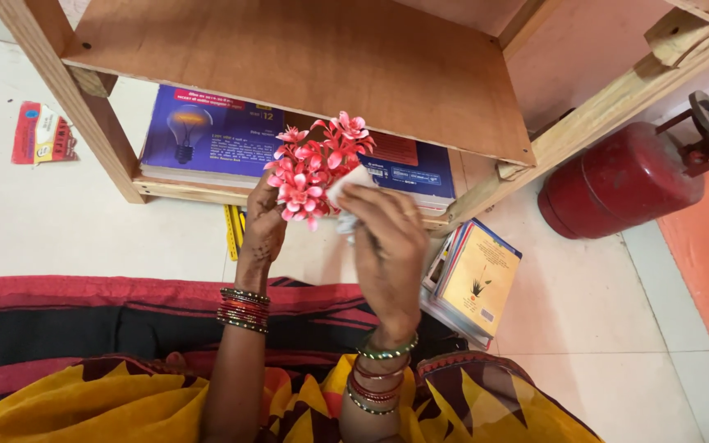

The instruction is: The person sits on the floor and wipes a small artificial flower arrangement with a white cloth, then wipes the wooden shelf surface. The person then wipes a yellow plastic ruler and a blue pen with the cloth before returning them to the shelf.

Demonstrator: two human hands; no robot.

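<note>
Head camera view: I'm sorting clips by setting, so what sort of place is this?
Probably a home: a tiled floor, a wooden shelf holding books, and a red gas cylinder lying beside it.

I have a single view here, from the camera on the person's head, so nothing is shared with a second one. It looks steeply down and a little forward, past the person's lap at the bottom edge to the wooden shelf unit (305, 66), which I take as my landmark. The shelf's top board fills the upper middle of the frame and sits close to the lens. Just in front of the shelf, the left hand (263, 226) and right hand (387, 246) are near the camera, mid-frame. Right of the shelf I see a red gas cylinder (625, 176); left of it, pale floor tiles (51, 221).
</note>
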